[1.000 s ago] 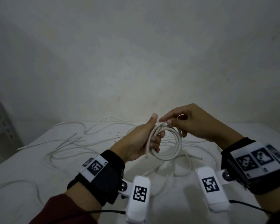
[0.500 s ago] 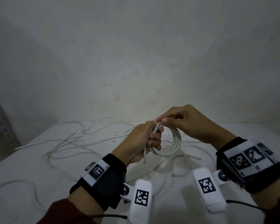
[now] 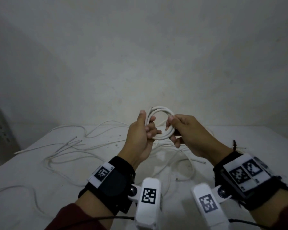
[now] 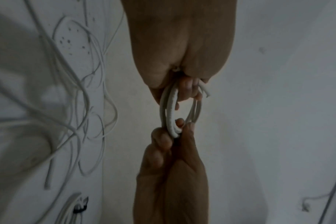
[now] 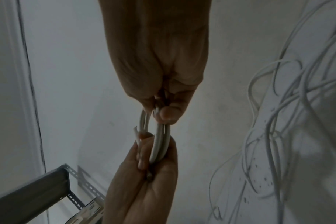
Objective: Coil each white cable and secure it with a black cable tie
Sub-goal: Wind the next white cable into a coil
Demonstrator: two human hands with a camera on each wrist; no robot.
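Observation:
A small coil of white cable (image 3: 160, 109) is held up above the white table (image 3: 32, 180), its ring facing me. My left hand (image 3: 146, 123) grips the coil's left side, thumb on the outside and fingers curled through the ring. My right hand (image 3: 171, 127) pinches the right side between thumb and fingers. A short free end sticks up by the left thumb. The left wrist view shows the coil (image 4: 171, 106) edge-on between the two hands. In the right wrist view the cut end (image 5: 135, 133) pokes out beside the left fingers. No tie is on this coil.
Several loose white cables (image 3: 73, 143) sprawl over the table's left and middle. A black tie (image 3: 234, 145) shows just behind my right wrist; the left wrist view shows a tie (image 4: 80, 207) on a bundled cable. A grey metal shelf (image 5: 38, 189) stands at the left.
Both hands have lifted the coil higher and turned it to face me. The right hand has slid from the coil's top to its right side.

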